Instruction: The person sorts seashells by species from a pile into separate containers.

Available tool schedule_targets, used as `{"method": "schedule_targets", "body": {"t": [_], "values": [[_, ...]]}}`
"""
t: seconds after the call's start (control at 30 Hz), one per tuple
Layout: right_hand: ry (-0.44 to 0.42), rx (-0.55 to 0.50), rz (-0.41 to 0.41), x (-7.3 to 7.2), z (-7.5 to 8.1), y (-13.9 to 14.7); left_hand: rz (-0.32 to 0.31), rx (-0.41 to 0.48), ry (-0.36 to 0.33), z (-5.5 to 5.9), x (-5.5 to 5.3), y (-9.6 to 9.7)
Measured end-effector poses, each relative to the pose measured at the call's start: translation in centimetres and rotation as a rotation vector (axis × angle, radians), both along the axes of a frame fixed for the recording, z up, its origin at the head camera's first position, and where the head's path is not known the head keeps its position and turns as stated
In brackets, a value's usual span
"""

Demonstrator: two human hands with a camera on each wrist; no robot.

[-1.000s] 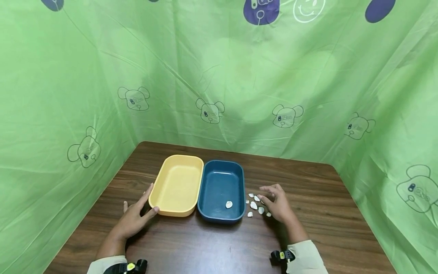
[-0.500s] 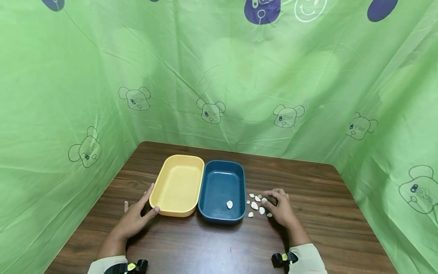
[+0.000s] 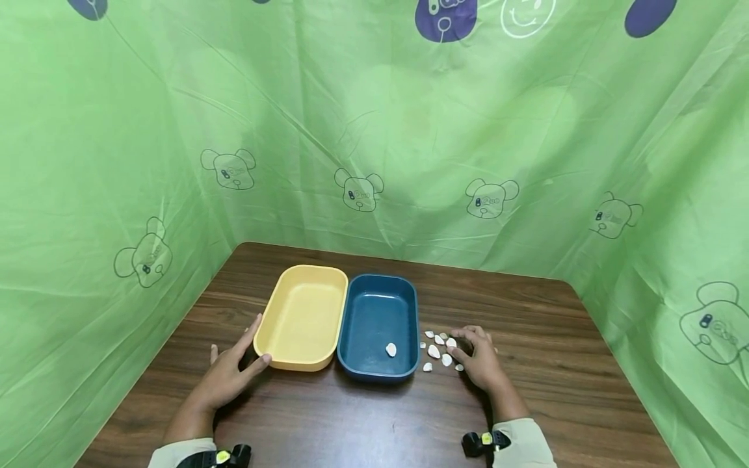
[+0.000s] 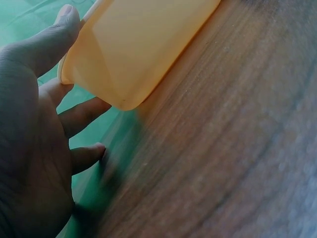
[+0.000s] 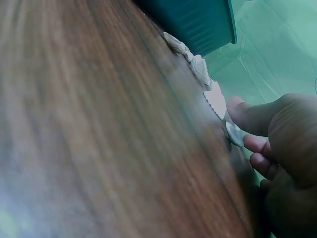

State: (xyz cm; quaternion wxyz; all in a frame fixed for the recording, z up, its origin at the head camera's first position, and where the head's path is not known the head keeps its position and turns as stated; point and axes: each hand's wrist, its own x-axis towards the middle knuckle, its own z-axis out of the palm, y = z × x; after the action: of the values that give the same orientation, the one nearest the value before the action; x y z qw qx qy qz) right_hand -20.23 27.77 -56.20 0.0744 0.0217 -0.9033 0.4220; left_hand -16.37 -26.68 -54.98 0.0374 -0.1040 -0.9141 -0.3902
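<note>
My left hand (image 3: 229,374) rests against the near-left corner of a yellow tray (image 3: 301,361), thumb at the near rim and fairly straight fingers along its left side. Against that tray's right side stands a blue tray (image 3: 379,374), with one white seashell (image 3: 391,350) in it. Right of the blue tray several small white seashells (image 3: 433,351) lie on the table. Among them, my right hand (image 3: 482,364) pinches a seashell (image 3: 451,342) between thumb and index finger. The right wrist view shows its thumb close beside a ridged shell (image 5: 216,100) and its lower fingers curled.
The dark wooden table (image 3: 363,422) carries both trays and the shells. A green printed curtain (image 3: 409,130) rises behind the table and along both sides. Black cameras are strapped to both wrists.
My right hand has moved slightly down and its index finger and thumb have closed in around a shell at the pile's right. The left hand and both trays stay put.
</note>
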Motion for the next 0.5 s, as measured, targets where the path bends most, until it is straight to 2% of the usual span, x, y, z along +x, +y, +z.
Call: {"method": "schedule_targets", "body": {"t": [0.5], "values": [[-0.026,0.059,0.012,0.16,0.09,0.25,0.003,0.003,-0.006,0.19,0.04,0.11]]}}
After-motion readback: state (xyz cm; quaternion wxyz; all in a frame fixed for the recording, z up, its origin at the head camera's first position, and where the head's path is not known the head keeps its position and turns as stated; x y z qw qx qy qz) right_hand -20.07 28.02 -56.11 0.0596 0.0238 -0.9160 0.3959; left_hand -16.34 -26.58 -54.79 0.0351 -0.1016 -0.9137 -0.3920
